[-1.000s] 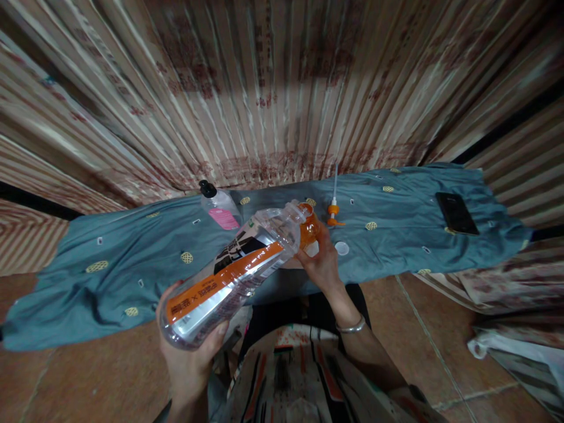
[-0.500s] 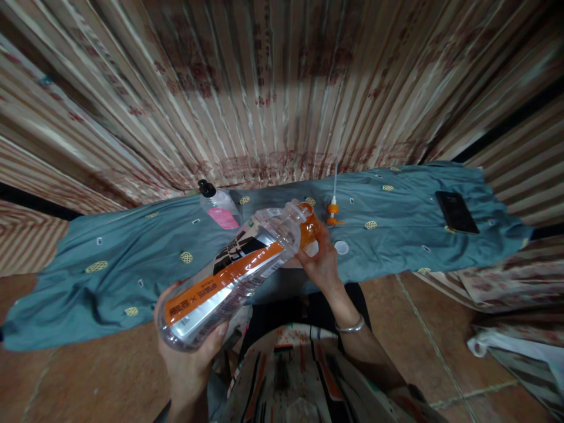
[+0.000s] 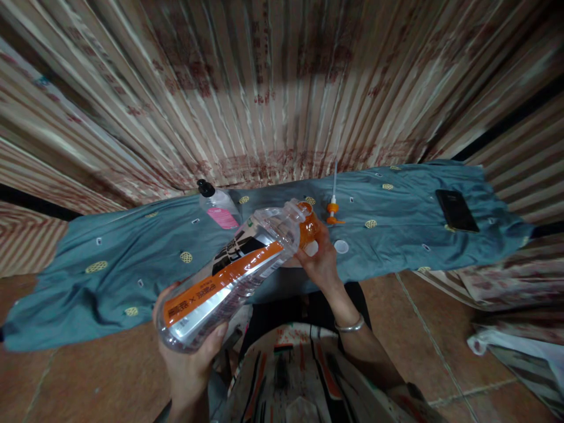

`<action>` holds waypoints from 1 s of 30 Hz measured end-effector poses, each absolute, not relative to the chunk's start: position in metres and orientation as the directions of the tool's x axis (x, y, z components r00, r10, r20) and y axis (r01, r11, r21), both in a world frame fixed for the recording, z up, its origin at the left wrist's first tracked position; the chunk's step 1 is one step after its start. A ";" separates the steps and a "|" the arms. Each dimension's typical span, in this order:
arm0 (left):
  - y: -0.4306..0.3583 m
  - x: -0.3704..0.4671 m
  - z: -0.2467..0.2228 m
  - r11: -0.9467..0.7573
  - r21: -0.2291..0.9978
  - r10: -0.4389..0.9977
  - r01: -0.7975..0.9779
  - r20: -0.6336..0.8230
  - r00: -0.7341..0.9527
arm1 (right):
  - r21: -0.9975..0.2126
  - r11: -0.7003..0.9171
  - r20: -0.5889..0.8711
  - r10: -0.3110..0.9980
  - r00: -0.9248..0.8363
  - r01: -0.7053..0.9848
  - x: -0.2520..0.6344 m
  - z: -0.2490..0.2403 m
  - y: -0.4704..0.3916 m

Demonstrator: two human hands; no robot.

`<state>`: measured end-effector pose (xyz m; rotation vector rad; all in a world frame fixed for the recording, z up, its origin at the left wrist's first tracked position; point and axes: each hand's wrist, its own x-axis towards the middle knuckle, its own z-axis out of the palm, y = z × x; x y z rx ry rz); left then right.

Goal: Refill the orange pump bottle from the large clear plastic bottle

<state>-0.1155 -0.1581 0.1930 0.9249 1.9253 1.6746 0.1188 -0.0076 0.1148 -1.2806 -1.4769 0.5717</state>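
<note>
My left hand (image 3: pixel 189 352) is wrapped round the base of a large clear plastic bottle (image 3: pixel 229 276) with an orange and silver label. The bottle is tilted, its neck up and to the right. Its mouth meets the opening of a small orange see-through bottle (image 3: pixel 308 228), which my right hand (image 3: pixel 322 258) grips. Whether liquid passes between them I cannot tell. Beyond my right hand lies an orange pump head (image 3: pixel 333 212) with a long clear tube. A small white round cap (image 3: pixel 341 247) is close to that hand.
A clear bottle with a black top and pink label (image 3: pixel 220 214) is on the left part of the teal cloth (image 3: pixel 145 252). A black phone (image 3: pixel 457 210) lies at the right. Striped curtains (image 3: pixel 282 106) hang behind the narrow covered table.
Almost nothing differs. Both hands hold the two bottles mouth to mouth in the same place, and the view has shifted very slightly.
</note>
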 end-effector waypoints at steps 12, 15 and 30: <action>-0.156 -0.115 0.196 0.034 0.976 0.724 0.216 0.125 -0.679 | -0.856 0.310 0.398 0.906 0.145 0.414 0.118 0.113 -0.008; -0.155 -0.113 0.198 0.030 0.973 0.721 0.227 0.136 -0.680 | -0.855 0.328 0.411 0.901 0.137 0.402 0.118 0.114 -0.008; -0.157 -0.118 0.192 0.026 0.961 0.735 0.275 0.168 -0.657 | -0.868 0.309 0.388 0.910 0.143 0.387 0.118 0.113 -0.008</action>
